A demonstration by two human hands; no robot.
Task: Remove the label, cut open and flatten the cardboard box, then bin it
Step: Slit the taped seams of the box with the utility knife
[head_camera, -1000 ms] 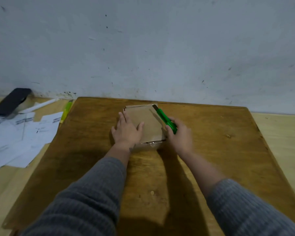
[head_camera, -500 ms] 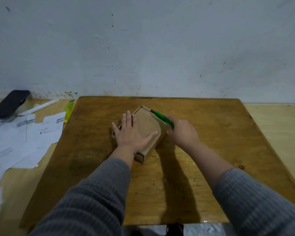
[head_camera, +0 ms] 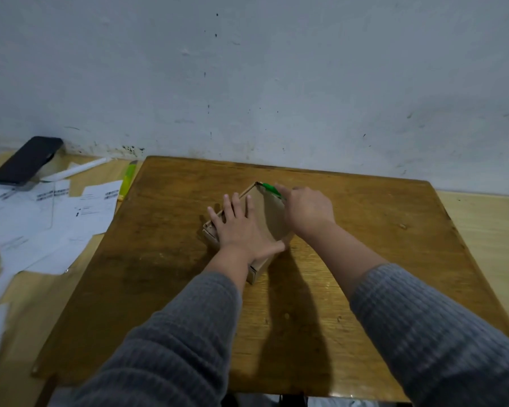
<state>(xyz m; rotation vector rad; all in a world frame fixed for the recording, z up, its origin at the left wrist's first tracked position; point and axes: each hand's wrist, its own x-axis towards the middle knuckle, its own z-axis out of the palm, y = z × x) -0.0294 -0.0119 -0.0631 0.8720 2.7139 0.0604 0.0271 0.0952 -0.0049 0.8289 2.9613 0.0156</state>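
Box (head_camera: 266,220) mid-bench. Left hand (head_camera: 241,230) flat, open, pinning lid. Right hand (head_camera: 306,210) closed on cutter (head_camera: 272,190), tip at 12 o'clock corner. Risk: slip toward left fingers (head_camera: 249,205); box skid.

A small brown cardboard box (head_camera: 266,218) sits turned corner-on at the middle of a worn wooden tabletop (head_camera: 365,259), its plain top face up and closed. A green utility knife (head_camera: 272,190) lies against the box's far right edge near the far corner.
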